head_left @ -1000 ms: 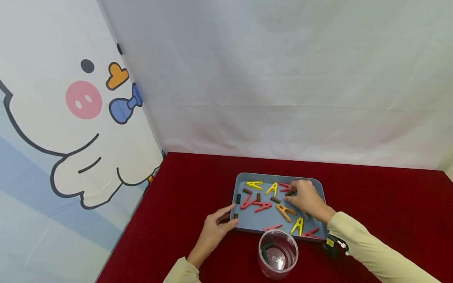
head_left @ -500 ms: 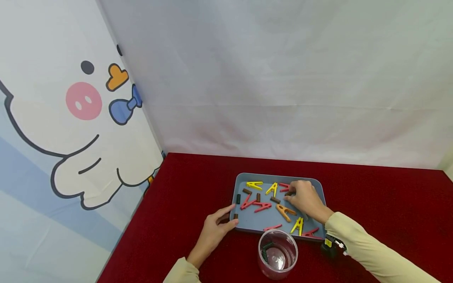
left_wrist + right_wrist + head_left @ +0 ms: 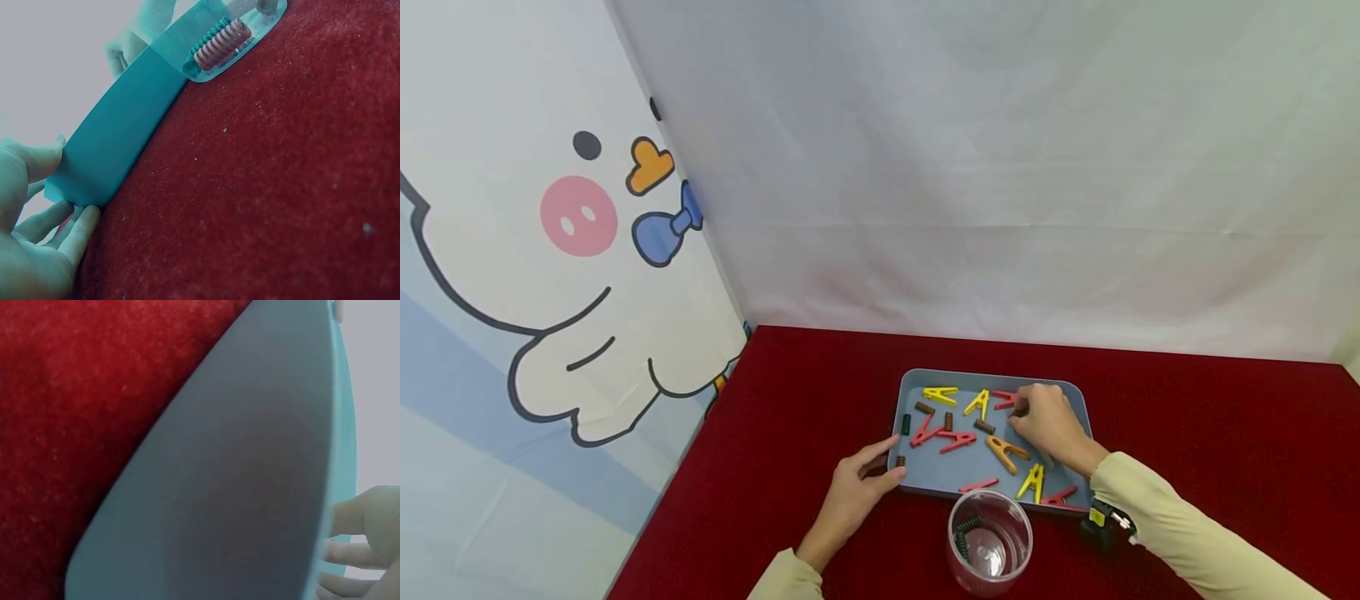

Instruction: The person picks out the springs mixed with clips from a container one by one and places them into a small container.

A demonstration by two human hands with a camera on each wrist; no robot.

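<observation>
A blue-grey tray (image 3: 940,475) holds yellow, red and orange clips, such as the orange clip (image 3: 1002,454), and several small springs. My right hand (image 3: 1052,423) reaches over its right part, thumb and fingertips pinching a brown spring (image 3: 1020,412), mostly hidden, beside a red clip (image 3: 1003,399). In the right wrist view, the tray wall (image 3: 237,456) hides much around that hand (image 3: 369,550). The left hand (image 3: 850,500) grips the tray's near left corner; in the left wrist view its fingers (image 3: 78,231) lie against the tray wall (image 3: 119,119).
In front of the tray stands a clear cup (image 3: 988,575) with dark springs (image 3: 962,540) inside. The left wrist view shows a pinkish spring (image 3: 222,45) through clear plastic. A red cloth (image 3: 820,375) covers the table; pale curtains hang behind and left.
The right hand has shifted very slightly to the right, and less of the brown spring shows at its fingertips. The left hand, tray and cup look the same.
</observation>
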